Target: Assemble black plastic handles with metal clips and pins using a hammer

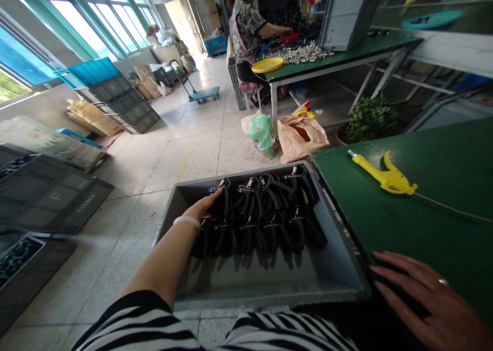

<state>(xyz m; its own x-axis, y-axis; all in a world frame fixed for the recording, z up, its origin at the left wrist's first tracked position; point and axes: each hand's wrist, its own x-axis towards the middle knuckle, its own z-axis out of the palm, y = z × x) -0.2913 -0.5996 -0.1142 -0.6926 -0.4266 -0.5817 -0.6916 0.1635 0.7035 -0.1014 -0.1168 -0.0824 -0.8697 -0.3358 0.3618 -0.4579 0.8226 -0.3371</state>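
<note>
A grey crate (254, 284) holds black clamp-like parts (250, 238) with metal pins, laid in two rows. My left hand (206, 204) reaches over the crate's left side, its fingers closed round a black part (226, 197) at the left end of the far row. Its fingertips are partly hidden among the parts. My right hand (427, 294) lies with fingers spread at the near edge of the green table (435, 227), right of the crate, holding nothing. Farther back on that table is a yellow air gun (389, 179) with a thin hose.
A person (246, 27) sits at another green table (304, 71) bearing metal parts. Bags (300, 135) and a potted plant (372, 119) stand beyond the crate. Stacked grey crates (57, 191) are on the left, and a blue trolley (204, 94) stands farther off.
</note>
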